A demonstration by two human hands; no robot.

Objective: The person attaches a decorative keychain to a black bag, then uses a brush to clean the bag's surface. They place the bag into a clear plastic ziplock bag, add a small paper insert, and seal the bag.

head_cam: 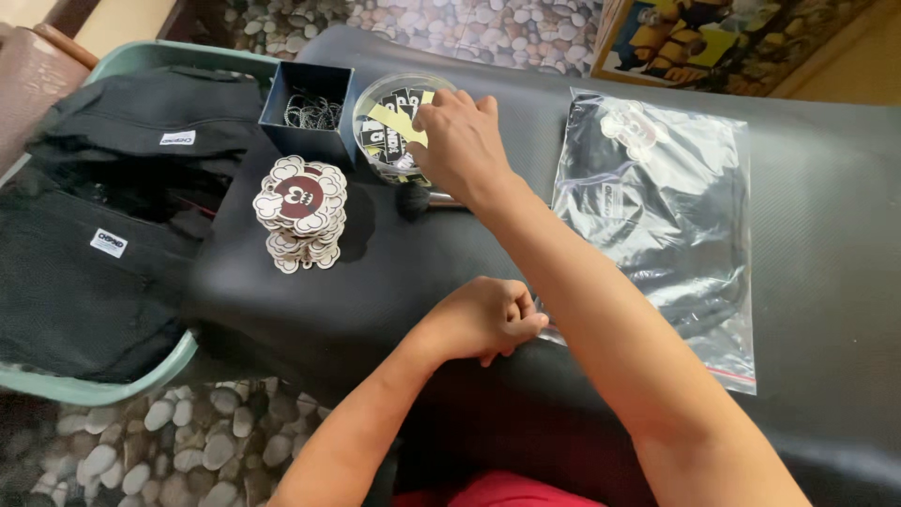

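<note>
Fingers of right hand (460, 141) dip into round clear tub (375, 108) w/ stickers (394, 127).

Two bare forearms, no sleeves, watch, rings or gloves visible on either. The left hand (483, 319) and the right hand (462, 141) have short, unpainted fingernails. At the bottom edge, between the arms, shows a strip of red clothing (502, 492) worn by the person.
</note>
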